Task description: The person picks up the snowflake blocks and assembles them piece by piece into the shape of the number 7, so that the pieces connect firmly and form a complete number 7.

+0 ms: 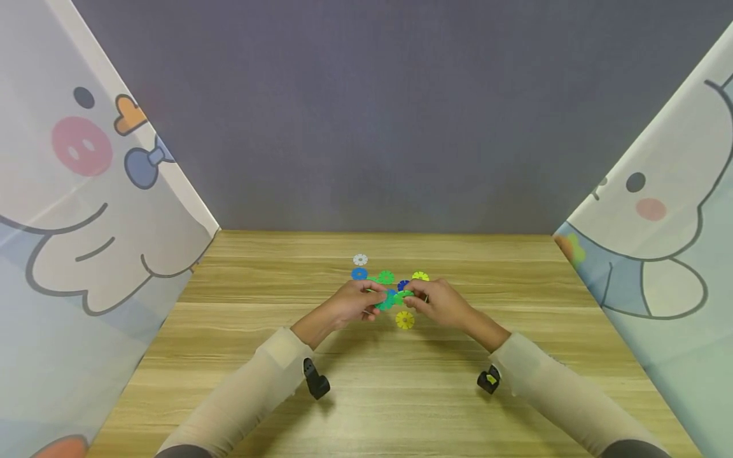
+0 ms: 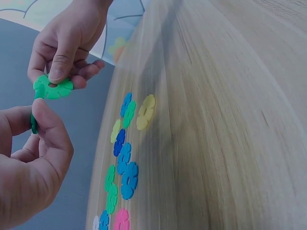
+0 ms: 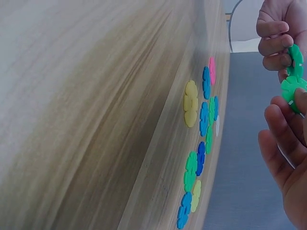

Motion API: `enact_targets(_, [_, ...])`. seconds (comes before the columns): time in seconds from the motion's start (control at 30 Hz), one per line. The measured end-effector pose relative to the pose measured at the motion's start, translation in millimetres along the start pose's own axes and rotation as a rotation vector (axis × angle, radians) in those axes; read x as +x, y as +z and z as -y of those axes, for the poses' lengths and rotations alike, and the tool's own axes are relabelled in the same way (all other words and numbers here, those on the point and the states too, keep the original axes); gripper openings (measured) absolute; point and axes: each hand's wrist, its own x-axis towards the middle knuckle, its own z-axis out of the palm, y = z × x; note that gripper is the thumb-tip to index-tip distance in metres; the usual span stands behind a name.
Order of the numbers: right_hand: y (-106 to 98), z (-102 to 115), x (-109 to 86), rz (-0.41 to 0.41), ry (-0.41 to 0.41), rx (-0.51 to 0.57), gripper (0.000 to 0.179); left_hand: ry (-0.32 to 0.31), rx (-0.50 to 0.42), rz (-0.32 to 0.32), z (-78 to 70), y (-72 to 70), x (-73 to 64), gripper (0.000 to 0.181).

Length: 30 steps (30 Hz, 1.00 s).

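Note:
My left hand (image 1: pixel 350 305) pinches a green notched plastic disc (image 3: pixel 295 61) between thumb and fingers. A second green notched disc (image 2: pixel 62 89) is pinched by my right hand (image 1: pixel 445 306). Both discs are held up above the table. They meet at their rims, one turned at an angle to the other; how deep their slots sit in each other I cannot tell. In the left wrist view the left hand's disc shows nearly edge-on, partly hidden by the thumb.
Several loose discs lie on the wooden table (image 1: pixel 401 394) around and beneath the hands: a yellow disc (image 1: pixel 404 320) nearest, a white disc (image 1: pixel 360 259) farthest, a pink disc (image 2: pixel 122 219), and blue and green ones. A grey wall (image 1: pixel 389 114) stands behind, with cartoon-printed panels on both sides.

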Motion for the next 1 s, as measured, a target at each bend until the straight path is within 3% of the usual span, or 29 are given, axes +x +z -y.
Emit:
enact_targets(0.43, [0.2, 0.5, 1.5, -0.010, -0.034, 0.024, 0.005, 0.001, 0.010, -0.010, -3.4, 3.1, 0.4, 0.031])
enact_targets(0.57, [2.2, 0.8, 1.3, -0.021, -0.037, 0.016, 0.005, -0.001, 0.018, -0.039, -4.3, 6.0, 2.3, 0.029])
enact_targets(0.83, [6.1, 4.8, 2.1, -0.143, -0.064, -0.045, 0.003, -0.001, 0.023, -0.125, -10.9, 12.2, 3.8, 0.026])
enact_targets(1.0, [13.9, 6.3, 3.6, -0.234, -0.127, -0.156, 0.009, -0.023, -0.006, -0.148, -12.5, 15.9, 3.9, 0.024])
